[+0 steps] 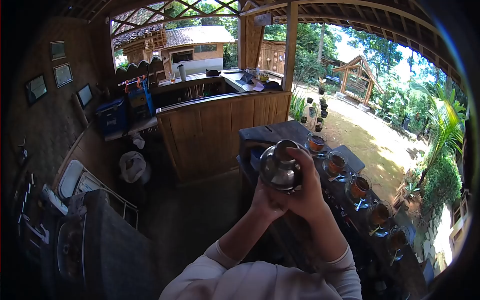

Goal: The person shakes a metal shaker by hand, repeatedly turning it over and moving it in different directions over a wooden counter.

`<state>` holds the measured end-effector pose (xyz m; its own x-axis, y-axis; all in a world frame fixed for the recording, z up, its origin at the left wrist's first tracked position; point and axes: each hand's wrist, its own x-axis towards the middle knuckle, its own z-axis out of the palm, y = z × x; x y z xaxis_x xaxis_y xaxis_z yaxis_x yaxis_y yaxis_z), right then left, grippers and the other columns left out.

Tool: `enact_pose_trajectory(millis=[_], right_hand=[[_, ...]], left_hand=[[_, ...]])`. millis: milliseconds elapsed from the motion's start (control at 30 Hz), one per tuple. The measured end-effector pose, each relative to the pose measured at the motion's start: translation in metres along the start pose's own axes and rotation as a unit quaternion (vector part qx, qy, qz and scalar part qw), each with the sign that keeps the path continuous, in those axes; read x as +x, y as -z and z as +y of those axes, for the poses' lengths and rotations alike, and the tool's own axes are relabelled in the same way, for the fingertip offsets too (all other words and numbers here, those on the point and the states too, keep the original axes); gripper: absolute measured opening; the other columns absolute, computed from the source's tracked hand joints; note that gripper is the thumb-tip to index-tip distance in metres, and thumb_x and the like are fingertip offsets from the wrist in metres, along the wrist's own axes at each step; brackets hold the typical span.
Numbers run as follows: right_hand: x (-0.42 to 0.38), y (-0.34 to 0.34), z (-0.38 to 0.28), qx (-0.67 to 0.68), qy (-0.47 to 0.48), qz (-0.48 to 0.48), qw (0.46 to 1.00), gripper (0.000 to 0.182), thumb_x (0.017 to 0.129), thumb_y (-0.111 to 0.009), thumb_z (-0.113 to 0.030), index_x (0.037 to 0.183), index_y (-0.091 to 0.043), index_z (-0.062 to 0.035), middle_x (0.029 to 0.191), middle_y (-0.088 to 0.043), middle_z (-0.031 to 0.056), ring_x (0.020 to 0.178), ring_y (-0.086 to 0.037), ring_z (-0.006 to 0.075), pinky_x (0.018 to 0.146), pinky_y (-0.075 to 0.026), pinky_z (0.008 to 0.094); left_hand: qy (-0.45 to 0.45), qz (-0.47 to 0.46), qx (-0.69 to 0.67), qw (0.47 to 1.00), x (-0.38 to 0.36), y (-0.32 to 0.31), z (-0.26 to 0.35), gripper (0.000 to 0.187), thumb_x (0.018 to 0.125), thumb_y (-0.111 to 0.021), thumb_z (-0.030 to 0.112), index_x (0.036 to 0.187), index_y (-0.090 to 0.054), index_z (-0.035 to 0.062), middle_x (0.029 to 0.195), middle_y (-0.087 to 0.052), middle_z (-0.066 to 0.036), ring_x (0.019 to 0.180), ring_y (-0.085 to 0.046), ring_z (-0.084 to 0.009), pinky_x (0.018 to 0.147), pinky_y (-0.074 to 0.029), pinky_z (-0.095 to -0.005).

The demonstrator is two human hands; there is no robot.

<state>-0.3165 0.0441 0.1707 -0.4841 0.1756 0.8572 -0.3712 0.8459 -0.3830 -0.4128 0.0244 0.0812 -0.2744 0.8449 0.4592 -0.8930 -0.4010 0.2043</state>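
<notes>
A shiny metal cocktail shaker (281, 170) with a rounded shoulder and a narrower cap is held up in front of me, tilted toward my view. My right hand (310, 185) is closed round its right side, with fingers reaching over near the cap. Beneath it, my left hand (270, 202) supports the lower part, its fingers mostly hidden behind the shaker. To the right, several glass cups of reddish-brown drink, such as this glass cup (360, 187), stand in a row on saucers with small spoons. They rest on a dark wooden counter (272, 132).
A wooden bar counter (225, 130) stands ahead, with papers (255, 85) and a tumbler (182, 72) on top. At left are a blue box (112, 117), a white sack (134, 167) and a dark cabinet (117, 240). Beyond the right-hand counter lies a garden yard (360, 130).
</notes>
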Motion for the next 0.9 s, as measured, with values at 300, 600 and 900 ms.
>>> enact_pose_trajectory(millis=[300, 600, 900], right_hand=[[-0.009, -0.003, -0.039, 0.025, 0.341, -0.108, 0.934, 0.045, 0.062, -0.073, -0.023, 0.104, -0.058, -0.0328, 0.123, -0.051, 0.0027, 0.118, -0.04, 0.0418, 0.093, -0.037, 0.0553], [-0.015, -0.007, -0.068, 0.07, 0.196, -0.187, 0.96, 0.031, 0.073, -0.07, -0.032, 0.101, -0.063, -0.0223, 0.121, -0.049, 0.0154, 0.117, -0.045, 0.0338, 0.098, -0.033, 0.0539], [0.003, -0.029, -0.007, 0.033, 0.032, 0.011, 0.999, 0.058, 0.064, -0.076, -0.017, 0.116, -0.051, -0.0223, 0.124, -0.05, 0.0101, 0.118, -0.044, 0.0349, 0.091, -0.041, 0.0494]], left_hand=[[0.036, -0.151, -0.117, 0.981, -0.016, -0.019, 0.04, 0.058, 0.086, -0.045, 0.059, 0.126, -0.048, 0.0165, 0.122, -0.051, -0.017, 0.107, -0.051, -0.0328, 0.082, -0.051, -0.0456], [0.031, -0.232, -0.08, 0.969, -0.031, -0.023, 0.053, 0.059, 0.081, -0.059, 0.055, 0.123, -0.045, 0.0165, 0.125, -0.042, -0.018, 0.106, -0.051, -0.0355, 0.081, -0.052, -0.042], [0.028, 0.047, -0.043, 0.998, -0.016, 0.055, 0.039, 0.045, 0.091, -0.048, 0.041, 0.124, -0.048, 0.0106, 0.124, -0.051, -0.011, 0.11, -0.053, -0.0257, 0.087, -0.048, -0.0445]])
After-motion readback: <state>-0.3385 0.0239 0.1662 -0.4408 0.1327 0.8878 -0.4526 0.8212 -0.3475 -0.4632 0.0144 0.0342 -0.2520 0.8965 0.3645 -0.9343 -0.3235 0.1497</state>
